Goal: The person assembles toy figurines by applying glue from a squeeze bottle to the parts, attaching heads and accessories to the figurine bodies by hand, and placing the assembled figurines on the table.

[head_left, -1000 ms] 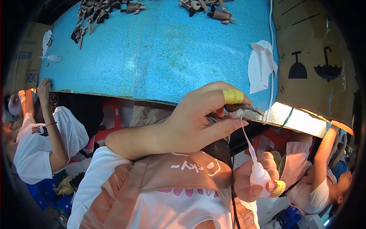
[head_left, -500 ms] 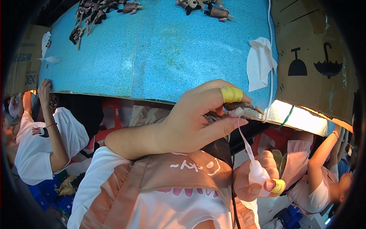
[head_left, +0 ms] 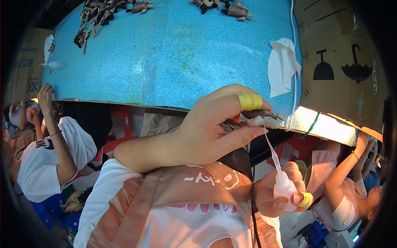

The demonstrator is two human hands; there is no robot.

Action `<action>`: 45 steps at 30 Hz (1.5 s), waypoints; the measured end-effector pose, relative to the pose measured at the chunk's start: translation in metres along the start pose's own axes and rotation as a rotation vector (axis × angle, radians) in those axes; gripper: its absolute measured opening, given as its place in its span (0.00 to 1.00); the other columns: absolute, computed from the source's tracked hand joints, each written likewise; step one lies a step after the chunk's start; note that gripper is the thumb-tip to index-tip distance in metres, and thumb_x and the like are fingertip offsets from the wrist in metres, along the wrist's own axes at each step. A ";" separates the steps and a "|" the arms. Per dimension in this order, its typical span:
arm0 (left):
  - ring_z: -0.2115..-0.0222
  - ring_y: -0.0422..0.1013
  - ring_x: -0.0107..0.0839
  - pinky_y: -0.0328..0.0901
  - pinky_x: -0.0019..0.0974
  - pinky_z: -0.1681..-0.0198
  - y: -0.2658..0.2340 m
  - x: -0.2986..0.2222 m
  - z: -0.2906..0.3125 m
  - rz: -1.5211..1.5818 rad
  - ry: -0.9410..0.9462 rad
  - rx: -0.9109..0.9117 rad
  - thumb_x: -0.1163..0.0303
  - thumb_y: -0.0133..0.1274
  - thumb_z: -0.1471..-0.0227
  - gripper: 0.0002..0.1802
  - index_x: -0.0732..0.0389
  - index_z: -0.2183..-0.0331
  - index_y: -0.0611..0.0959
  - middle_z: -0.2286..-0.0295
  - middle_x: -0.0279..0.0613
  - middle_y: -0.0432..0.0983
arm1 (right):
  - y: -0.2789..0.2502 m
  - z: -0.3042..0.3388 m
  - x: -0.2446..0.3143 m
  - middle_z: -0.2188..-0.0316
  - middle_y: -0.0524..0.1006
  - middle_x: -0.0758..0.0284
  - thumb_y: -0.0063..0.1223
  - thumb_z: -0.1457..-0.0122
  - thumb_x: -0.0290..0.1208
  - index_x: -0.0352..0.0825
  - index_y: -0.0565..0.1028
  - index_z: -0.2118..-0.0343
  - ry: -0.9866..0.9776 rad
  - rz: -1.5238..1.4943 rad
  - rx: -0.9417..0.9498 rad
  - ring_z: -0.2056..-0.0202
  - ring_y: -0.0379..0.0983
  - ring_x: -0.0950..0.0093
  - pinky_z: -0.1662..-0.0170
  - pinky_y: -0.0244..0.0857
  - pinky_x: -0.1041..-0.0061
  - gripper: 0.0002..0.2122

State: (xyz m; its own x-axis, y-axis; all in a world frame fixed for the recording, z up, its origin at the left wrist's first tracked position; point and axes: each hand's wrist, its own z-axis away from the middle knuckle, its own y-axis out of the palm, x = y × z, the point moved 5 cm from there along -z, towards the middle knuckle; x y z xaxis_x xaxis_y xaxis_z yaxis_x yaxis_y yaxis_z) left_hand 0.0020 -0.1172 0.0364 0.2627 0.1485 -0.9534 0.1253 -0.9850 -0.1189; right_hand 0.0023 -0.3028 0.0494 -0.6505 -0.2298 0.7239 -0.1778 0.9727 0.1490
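Left hand point(head_left: 221, 126) pinching a small brown-and-white piece point(head_left: 264, 120), counter's edge point(head_left: 165, 108) behind, right hand point(head_left: 264, 194) wrapped around a white bottle point(head_left: 284, 189).

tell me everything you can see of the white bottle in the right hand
The small squeeze bottle looks like whitish, translucent plastic, with a rounded body and a long, thin, tapering nozzle. The right hand grips its body. It leans, nozzle up and leftward, tip close to the small piece in the left hand; contact there and contents are unclear.
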 end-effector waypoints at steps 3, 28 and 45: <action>0.67 0.68 0.31 0.62 0.29 0.63 -0.001 0.000 0.000 -0.004 -0.005 0.005 0.76 0.56 0.57 0.18 0.65 0.60 0.75 0.65 0.44 0.71 | -0.003 0.003 0.000 0.84 0.59 0.75 0.51 0.48 0.33 0.40 0.64 0.69 0.047 -0.046 0.050 0.83 0.51 0.78 0.78 0.48 0.77 0.08; 0.62 0.69 0.29 0.62 0.28 0.57 -0.001 0.004 0.003 0.103 -0.112 0.053 0.82 0.49 0.53 0.17 0.71 0.58 0.72 0.62 0.46 0.67 | -0.001 -0.002 0.003 0.88 0.59 0.76 0.52 0.47 0.37 0.39 0.65 0.68 0.033 0.022 -0.006 0.87 0.52 0.81 0.81 0.42 0.78 0.11; 0.61 0.69 0.30 0.62 0.31 0.55 0.000 0.007 0.005 0.104 -0.183 0.063 0.82 0.49 0.52 0.16 0.72 0.58 0.71 0.64 0.45 0.70 | 0.003 0.000 0.001 0.87 0.65 0.73 0.54 0.48 0.36 0.39 0.66 0.68 -0.043 0.015 -0.020 0.87 0.55 0.80 0.83 0.43 0.79 0.10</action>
State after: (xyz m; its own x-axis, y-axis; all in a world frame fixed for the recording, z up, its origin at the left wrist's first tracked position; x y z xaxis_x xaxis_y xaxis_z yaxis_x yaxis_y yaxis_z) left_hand -0.0009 -0.1163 0.0279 0.0920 0.0332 -0.9952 0.0452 -0.9986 -0.0291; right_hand 0.0016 -0.3005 0.0508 -0.6844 -0.2164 0.6963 -0.1539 0.9763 0.1521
